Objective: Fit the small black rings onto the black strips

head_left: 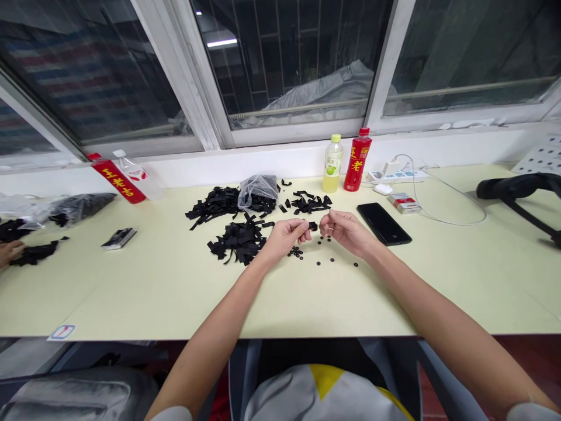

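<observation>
My left hand [284,237] and my right hand [344,229] meet over the pale table [153,292], both pinched on a short black strip [312,225] held between them. Just below the hands lie several small black rings [296,252] and scattered black dots [332,259]. A heap of black strips [239,238] lies left of my left hand. More black strips [214,203] spread behind it beside a clear plastic bag [258,192], and a smaller bunch of strips [311,203] lies beyond my hands.
A black phone [384,223], a small box [404,203], a yellow-green bottle [332,164] and a red bottle [357,160] stand back right near a power strip [397,175]. Another person's hand [9,252] works strips at far left. A black stand [519,193] sits right.
</observation>
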The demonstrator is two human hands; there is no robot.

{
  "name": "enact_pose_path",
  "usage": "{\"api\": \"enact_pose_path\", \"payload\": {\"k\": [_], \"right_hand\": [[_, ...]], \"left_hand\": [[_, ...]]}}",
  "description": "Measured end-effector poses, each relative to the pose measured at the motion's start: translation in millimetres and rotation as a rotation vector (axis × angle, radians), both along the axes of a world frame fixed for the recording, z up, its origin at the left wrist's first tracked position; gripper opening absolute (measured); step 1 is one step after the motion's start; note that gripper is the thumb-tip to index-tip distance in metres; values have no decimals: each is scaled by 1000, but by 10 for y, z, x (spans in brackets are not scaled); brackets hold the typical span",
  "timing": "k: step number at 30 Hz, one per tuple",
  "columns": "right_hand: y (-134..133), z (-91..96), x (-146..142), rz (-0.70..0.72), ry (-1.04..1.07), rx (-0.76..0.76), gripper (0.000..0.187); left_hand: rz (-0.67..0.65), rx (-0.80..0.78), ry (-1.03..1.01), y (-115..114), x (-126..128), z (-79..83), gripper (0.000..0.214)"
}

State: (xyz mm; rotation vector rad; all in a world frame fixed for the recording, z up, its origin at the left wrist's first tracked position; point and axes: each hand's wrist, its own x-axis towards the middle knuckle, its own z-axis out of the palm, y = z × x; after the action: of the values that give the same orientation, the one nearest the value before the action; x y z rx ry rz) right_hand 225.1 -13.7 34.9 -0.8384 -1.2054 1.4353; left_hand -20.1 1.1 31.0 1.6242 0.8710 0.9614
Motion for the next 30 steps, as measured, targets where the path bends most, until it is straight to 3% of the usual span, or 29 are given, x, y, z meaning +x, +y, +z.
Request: {"api": "enact_pose_path", "payload": {"k": [7, 13, 19, 22, 27, 30], "right_hand": [[-20, 4, -48, -7, -131, 72, 66], [-9, -52, -76, -14, -221, 107, 72], [41, -173, -101, -48, -321, 126, 64], [116, -250, -34, -140, -423, 149, 51], [216, -345, 129, -312, -840, 329, 17], [216, -377, 128, -280, -977, 356, 12]], "left_hand": [[43, -52, -23, 50, 37, -116, 57], [38, -92, -14, 35, 53, -129, 56], [49, -69, 66, -27, 80, -129, 47], [266, 7, 206, 49, -35, -87, 32], [844, 288, 701, 248, -502, 44, 16], [994, 297, 948, 311, -701, 40, 21]]}}
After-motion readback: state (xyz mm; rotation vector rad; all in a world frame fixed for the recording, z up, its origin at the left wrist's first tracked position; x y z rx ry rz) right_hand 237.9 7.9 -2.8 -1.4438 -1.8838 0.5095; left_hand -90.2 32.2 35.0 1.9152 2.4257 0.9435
